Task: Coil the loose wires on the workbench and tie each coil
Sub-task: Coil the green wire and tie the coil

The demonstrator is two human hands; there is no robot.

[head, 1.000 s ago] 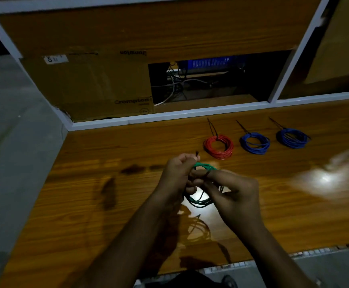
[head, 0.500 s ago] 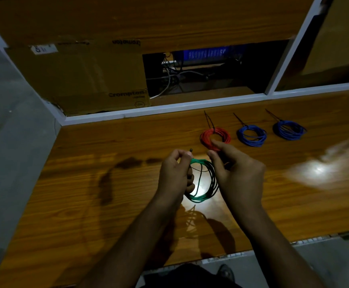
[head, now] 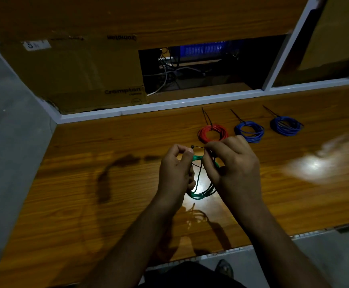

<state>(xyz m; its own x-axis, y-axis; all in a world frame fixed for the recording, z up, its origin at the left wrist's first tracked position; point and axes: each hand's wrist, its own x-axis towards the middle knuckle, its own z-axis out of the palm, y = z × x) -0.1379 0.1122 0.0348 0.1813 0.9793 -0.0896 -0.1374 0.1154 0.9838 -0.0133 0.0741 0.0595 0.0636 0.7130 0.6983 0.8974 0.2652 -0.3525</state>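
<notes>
The cardboard box (head: 71,71) in the upper left of the frame reads "Crompton" near its lower right corner; the same word shows upside down along its top edge, and a white label (head: 36,45) at its upper left carries marks too blurred to read.

At the centre, both hands hold a green wire coil (head: 200,193) above the wooden worktop (head: 107,204). The coil stands roughly upright between them, its loop hanging down towards the lower centre. The left hand (head: 175,173) curls round the coil's left side. The right hand (head: 234,169) pinches a thin black tie (head: 198,146) that lies horizontally, its small head pointing left towards the left hand's fingertips.

Above them, right of centre, a red coil (head: 213,133) and two blue coils (head: 249,130) (head: 286,128) lie flat in a row, each with a black tie tail pointing towards the upper left.
</notes>
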